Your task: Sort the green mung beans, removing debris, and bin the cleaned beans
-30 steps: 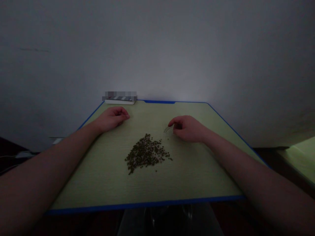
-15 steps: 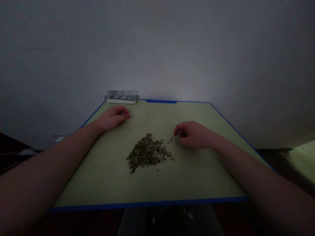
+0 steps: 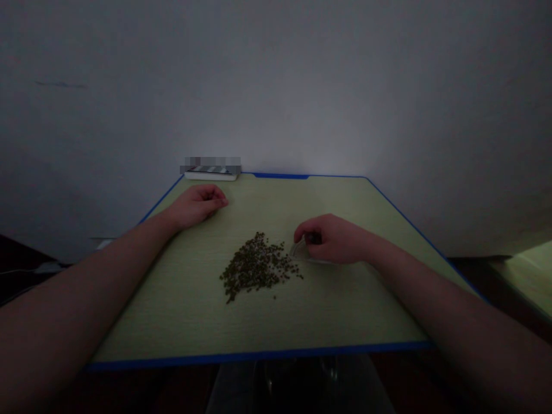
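A loose heap of small greenish-brown beans or seeds (image 3: 254,264) lies spread near the middle of the table (image 3: 181,310). Just right of the heap, my right hand (image 3: 332,238) is closed on a clear plastic protractor (image 3: 297,248). Its near edge touches or almost touches the outer grains, and my fingers and palm cover most of it. My left hand (image 3: 198,206) rests on the table beyond the heap, at the left. Its fingers are curled with the thumb against them, and whatever they may hold is hidden.
A pale, flat-based object (image 3: 211,176), blurred on top, stands at the back left corner. Blue edging (image 3: 259,356) runs round the table. A grey wall (image 3: 276,86) rises right behind it. Cables (image 3: 30,269) show at the far left, and the light is dim.
My right hand has moved a little left with the protractor, up to the heap's right side, and the protractor looks more tilted. My left hand stays in about the same place.
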Demonstrator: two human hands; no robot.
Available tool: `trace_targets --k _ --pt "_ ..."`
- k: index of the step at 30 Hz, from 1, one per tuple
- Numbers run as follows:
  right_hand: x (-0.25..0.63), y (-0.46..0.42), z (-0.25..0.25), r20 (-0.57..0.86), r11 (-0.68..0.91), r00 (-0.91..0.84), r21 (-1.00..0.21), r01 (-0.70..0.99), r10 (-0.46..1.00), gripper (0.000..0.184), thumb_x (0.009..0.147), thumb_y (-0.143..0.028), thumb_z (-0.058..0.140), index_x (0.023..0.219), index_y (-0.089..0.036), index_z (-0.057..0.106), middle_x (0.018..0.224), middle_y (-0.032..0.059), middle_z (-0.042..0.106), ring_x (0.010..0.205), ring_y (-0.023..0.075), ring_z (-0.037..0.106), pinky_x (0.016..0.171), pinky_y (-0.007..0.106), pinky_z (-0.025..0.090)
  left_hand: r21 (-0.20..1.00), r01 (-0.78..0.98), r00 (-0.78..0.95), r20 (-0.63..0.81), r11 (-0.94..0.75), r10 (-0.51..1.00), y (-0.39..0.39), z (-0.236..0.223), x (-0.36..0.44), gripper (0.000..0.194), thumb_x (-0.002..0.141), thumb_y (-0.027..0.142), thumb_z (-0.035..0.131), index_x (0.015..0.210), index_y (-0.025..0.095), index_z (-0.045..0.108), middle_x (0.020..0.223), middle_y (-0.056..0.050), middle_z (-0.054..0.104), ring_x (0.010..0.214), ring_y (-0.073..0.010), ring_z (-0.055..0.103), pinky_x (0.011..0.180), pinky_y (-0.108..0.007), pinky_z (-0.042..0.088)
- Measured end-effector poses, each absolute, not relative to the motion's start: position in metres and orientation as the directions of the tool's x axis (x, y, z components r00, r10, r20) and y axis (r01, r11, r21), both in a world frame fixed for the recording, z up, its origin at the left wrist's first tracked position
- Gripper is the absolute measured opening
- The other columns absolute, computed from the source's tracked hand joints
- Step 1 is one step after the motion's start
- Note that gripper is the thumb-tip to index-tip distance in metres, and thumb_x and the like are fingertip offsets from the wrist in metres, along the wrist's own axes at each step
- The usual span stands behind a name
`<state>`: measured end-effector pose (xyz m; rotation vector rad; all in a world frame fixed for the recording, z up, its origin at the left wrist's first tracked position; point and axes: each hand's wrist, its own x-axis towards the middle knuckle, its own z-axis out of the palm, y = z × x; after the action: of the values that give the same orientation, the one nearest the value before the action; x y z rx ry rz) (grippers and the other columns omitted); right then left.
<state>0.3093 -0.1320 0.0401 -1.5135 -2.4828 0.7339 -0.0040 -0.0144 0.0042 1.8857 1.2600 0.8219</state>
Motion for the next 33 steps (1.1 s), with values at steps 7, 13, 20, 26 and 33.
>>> trace_targets --k 7,13,20,26,33 --pt "0.320 -0.139 0.041 -0.188 0.353 -0.474 -0.451 0.820 0.860 0.035 0.070 -0.014 0.057 0.100 -0.018 0.074 0.067 -0.0016 0.064 0.057 0.0125 0.054 0.054 0.025 0.038 0.849 0.448 0.332 0.132 -0.280 0.934 -0.014 0.003 -0.005 0.019 0.070 0.036 0.067 0.072 0.018 0.060 0.047 0.006 0.044 0.042 -0.0083 0.036 0.042 -0.021 0.026" --pt "0.322 -0.142 0.041 -0.205 0.365 -0.498 -0.462 0.808 0.843 0.035 0.072 -0.015 0.056 0.102 -0.018 0.073 0.069 -0.0013 0.065 0.058 0.0130 0.055 0.056 0.026 0.038 0.844 0.469 0.320 0.114 -0.261 0.941 -0.014 0.004 -0.005 0.020 0.069 0.036 0.067 0.071 0.018 0.059 0.048 0.006 0.045 0.042 -0.0087 0.038 0.042 -0.022 0.027" --pt "0.321 -0.142 0.042 -0.150 0.371 -0.491 -0.480 0.795 0.858 0.034 0.071 -0.013 0.056 0.101 -0.016 0.072 0.063 -0.0030 0.059 0.056 0.0122 0.049 0.054 0.025 0.036 0.852 0.460 0.321 0.105 -0.251 0.941 -0.013 0.002 -0.006 0.019 0.070 0.036 0.066 0.073 0.019 0.058 0.048 0.005 0.044 0.042 -0.0093 0.038 0.042 -0.023 0.026" --pt "0.318 -0.143 0.041 -0.180 0.390 -0.526 -0.486 0.782 0.831 0.035 0.072 -0.014 0.055 0.103 -0.017 0.072 0.064 -0.0028 0.059 0.056 0.0120 0.049 0.054 0.025 0.035 0.853 0.450 0.329 0.116 -0.263 0.937 -0.015 0.003 -0.005 0.019 0.069 0.036 0.066 0.073 0.019 0.059 0.048 0.006 0.044 0.042 -0.0087 0.037 0.043 -0.022 0.026" --pt "0.321 -0.146 0.044 -0.212 0.411 -0.560 -0.485 0.772 0.801 0.034 0.071 -0.014 0.056 0.101 -0.017 0.073 0.069 -0.0016 0.062 0.060 0.0132 0.053 0.057 0.026 0.037 0.845 0.463 0.329 0.116 -0.267 0.937 -0.017 0.006 -0.003 0.018 0.071 0.036 0.065 0.072 0.019 0.059 0.047 0.006 0.044 0.041 -0.0086 0.036 0.041 -0.022 0.026"
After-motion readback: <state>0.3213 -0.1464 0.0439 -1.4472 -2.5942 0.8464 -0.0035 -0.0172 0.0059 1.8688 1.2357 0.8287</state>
